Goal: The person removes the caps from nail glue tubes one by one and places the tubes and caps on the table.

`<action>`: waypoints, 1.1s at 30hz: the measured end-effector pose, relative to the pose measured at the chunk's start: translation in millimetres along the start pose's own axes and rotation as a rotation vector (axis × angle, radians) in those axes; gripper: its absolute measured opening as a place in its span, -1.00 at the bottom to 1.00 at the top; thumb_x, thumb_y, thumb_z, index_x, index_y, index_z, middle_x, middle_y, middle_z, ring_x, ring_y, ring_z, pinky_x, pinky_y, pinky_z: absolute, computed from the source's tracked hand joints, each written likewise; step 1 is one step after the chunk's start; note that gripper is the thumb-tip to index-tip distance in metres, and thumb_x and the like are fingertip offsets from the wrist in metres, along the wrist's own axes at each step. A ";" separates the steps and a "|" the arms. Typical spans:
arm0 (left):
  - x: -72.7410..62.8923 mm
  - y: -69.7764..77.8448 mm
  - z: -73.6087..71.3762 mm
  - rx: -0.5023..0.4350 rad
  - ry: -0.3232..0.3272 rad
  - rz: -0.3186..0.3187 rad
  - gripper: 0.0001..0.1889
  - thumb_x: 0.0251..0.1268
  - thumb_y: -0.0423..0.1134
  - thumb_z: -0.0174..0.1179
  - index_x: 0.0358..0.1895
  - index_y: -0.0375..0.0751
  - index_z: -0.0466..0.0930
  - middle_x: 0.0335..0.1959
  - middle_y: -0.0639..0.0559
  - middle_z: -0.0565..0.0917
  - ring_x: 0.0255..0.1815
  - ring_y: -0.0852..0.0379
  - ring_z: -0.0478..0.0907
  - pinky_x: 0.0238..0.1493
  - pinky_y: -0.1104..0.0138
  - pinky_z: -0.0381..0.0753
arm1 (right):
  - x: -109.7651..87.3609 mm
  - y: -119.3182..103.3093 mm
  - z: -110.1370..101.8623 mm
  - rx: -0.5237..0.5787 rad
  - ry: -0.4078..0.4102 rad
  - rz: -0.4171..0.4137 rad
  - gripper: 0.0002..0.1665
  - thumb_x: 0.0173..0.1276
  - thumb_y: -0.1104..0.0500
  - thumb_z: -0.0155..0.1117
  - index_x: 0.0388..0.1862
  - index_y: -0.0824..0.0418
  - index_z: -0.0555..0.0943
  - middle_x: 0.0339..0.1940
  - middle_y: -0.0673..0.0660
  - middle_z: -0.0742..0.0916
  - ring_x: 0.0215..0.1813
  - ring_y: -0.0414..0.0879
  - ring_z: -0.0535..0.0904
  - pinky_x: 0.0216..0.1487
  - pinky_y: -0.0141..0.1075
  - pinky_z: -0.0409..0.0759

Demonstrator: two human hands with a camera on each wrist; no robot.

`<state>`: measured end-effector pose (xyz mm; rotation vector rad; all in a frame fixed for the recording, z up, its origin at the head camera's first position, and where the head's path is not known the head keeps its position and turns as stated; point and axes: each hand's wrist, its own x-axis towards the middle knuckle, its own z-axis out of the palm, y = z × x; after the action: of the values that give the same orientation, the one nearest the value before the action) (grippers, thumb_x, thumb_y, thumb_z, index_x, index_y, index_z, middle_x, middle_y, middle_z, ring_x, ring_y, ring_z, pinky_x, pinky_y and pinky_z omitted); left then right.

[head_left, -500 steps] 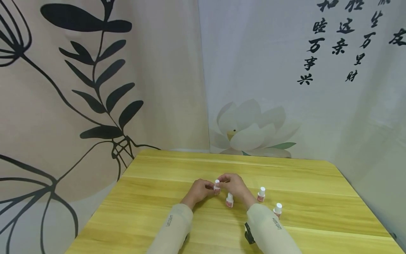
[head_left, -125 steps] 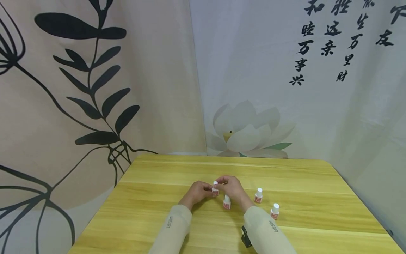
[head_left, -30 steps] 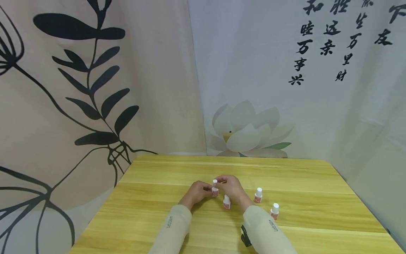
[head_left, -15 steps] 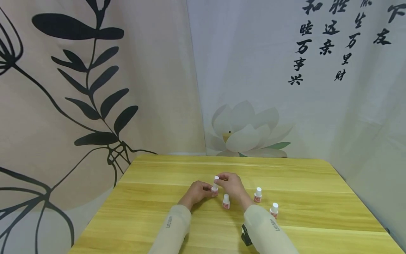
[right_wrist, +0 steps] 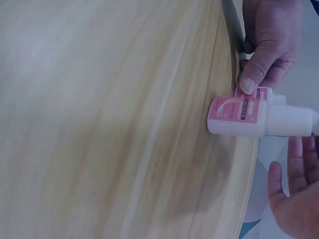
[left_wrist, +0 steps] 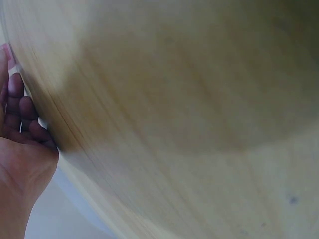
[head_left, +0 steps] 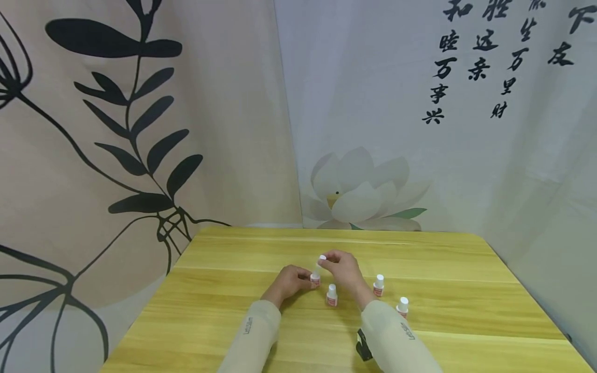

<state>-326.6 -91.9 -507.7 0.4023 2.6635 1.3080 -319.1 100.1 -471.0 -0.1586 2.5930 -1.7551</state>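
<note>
My left hand (head_left: pixel 291 281) holds a small white bottle (head_left: pixel 315 280) with a pink-red label upright over the table, thumb on its label in the right wrist view. Just above it, my right hand (head_left: pixel 342 268) pinches a white cap (head_left: pixel 322 258) between thumb and fingertips. A pale strip shows between cap and bottle. Another capped bottle (head_left: pixel 331 296) stands just in front of the hands; in the right wrist view this nearer bottle (right_wrist: pixel 237 115) partly covers the held one (right_wrist: pixel 262 93). The left wrist view catches my left hand (left_wrist: pixel 22 149) and a bit of pink label at its edge.
Two more capped bottles (head_left: pixel 379 286), (head_left: pixel 402 306) of the same kind stand right of my right forearm. A yellow wooden table (head_left: pixel 196 321) bears everything. Behind it hangs a printed curtain (head_left: pixel 252 129) with plants, a lotus and characters.
My right hand has risen and shifted slightly right with the cap, widening the distance to the bottle below. My left hand stays in place around the bottle; the standing bottles have not moved.
</note>
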 end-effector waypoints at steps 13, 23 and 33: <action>0.2 -2.1 0.0 0.001 0.001 -0.009 -0.79 0.18 -0.13 0.44 -0.15 -0.08 0.79 -0.18 0.10 0.73 -0.08 0.08 0.57 0.13 0.01 0.51 | -4.1 -2.7 -4.5 0.035 0.024 0.045 -0.75 0.40 0.05 0.33 -0.08 0.19 0.68 -0.14 0.05 0.72 -0.01 -0.02 0.60 0.08 -0.04 0.54; -0.1 -1.6 -0.3 0.001 0.002 -0.008 -0.81 0.19 -0.14 0.43 -0.16 -0.07 0.79 -0.19 0.10 0.73 -0.08 0.08 0.57 0.13 0.02 0.51 | -5.4 -0.5 -5.8 0.061 0.018 0.066 -0.71 0.40 0.02 0.32 -0.04 0.17 0.67 -0.12 0.04 0.72 0.02 -0.01 0.60 0.11 -0.03 0.53; 0.4 -2.1 -0.6 0.011 0.007 0.014 -0.80 0.17 -0.15 0.45 -0.17 -0.11 0.79 -0.20 0.09 0.74 -0.11 0.10 0.58 0.09 0.04 0.54 | -5.7 2.2 -8.3 0.116 0.034 0.063 -0.66 0.39 0.01 0.33 0.00 0.20 0.66 -0.08 0.07 0.71 0.01 0.01 0.60 0.13 0.00 0.52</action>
<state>-327.5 -93.5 -509.0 0.4199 2.6794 1.3020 -314.1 109.1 -470.3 -0.0462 2.4800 -1.8955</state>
